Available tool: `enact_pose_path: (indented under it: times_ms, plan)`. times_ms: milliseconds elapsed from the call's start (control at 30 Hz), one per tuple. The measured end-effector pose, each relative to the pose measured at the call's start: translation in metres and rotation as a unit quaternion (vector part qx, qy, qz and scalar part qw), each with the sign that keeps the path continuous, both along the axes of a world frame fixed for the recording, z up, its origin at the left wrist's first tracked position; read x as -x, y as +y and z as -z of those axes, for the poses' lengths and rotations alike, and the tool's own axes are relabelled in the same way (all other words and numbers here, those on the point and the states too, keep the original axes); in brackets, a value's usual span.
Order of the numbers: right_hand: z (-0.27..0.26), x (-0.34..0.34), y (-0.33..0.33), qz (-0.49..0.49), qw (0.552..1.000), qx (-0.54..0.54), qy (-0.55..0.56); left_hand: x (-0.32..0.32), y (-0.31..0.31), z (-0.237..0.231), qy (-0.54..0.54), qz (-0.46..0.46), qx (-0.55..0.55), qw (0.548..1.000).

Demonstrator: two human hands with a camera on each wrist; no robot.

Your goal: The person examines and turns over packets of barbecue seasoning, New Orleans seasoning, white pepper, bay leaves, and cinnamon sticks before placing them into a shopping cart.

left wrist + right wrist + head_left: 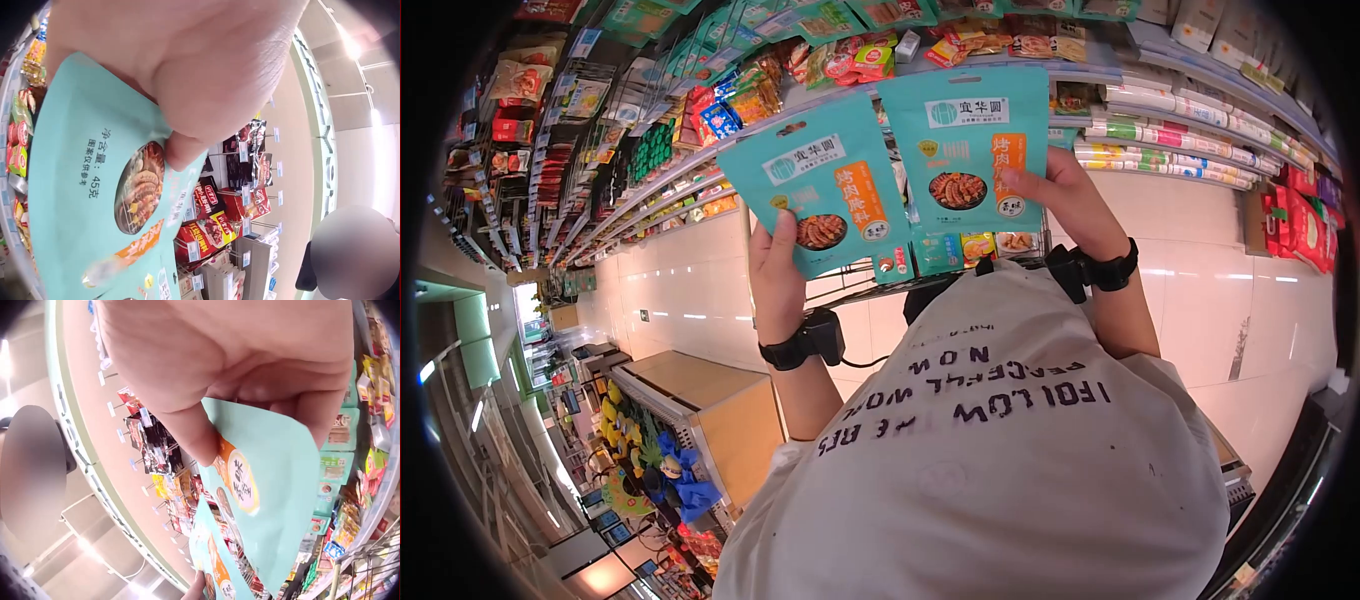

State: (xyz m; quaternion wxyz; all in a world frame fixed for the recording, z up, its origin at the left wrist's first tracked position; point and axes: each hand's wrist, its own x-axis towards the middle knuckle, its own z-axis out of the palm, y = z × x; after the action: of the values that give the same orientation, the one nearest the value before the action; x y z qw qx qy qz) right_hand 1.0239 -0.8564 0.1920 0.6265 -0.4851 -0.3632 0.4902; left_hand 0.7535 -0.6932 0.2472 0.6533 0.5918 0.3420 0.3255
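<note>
While both sides of the view are lined by stocked shelves (1090, 73), a pale shirt (1000, 480) is seen below, with tiled floor (1180, 235) beyond. Under the raised packs, a wire basket (840, 285) is partly covered, and more packs are held in it.

Now to the two teal packs, shown side by side, front faces up! The left pack (815, 190) is tilted, the right pack (970, 130) held straighter; whether their edges are touching cannot be told.

Over to the left hand (778, 290): the left pack is pinched at its lower outer corner, its thumb (784, 232) pressed on the front, just beside the dish picture (822, 231). The other fingers are hidden behind, so their spread cannot be told.

And by the right hand (1075, 205), the right pack is pinched at its outer edge. Its front is crossed by the thumb (1020, 185), laid on the orange panel above the round label (242, 481); bent fingers are partly seen behind, their spacing unclear.
</note>
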Motion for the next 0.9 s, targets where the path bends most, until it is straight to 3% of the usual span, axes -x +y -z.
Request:
enact_pose_path:
  times_ms: [100,233,500,733,900]
  plan:
    - [-0.008,0.000,-0.008,0.013,1.000,0.023,-0.011,-0.003,-0.004,-0.007,0.044,-0.057,-0.007,0.997]
    - [-0.006,0.002,-0.009,0.015,1.000,0.014,-0.003,0.000,-0.005,-0.002,0.022,-0.062,0.016,0.998]
    - [-0.001,0.011,0.004,0.024,0.992,0.075,0.104,-0.008,0.000,0.012,0.026,-0.061,0.166,0.984]
    - [-0.024,0.020,0.005,-0.012,0.988,0.107,0.115,-0.024,-0.004,0.034,-0.011,0.000,0.187,0.982]
    - [-0.031,0.027,0.005,-0.033,0.999,-0.008,0.041,-0.029,-0.009,0.040,-0.027,0.015,0.192,0.981]
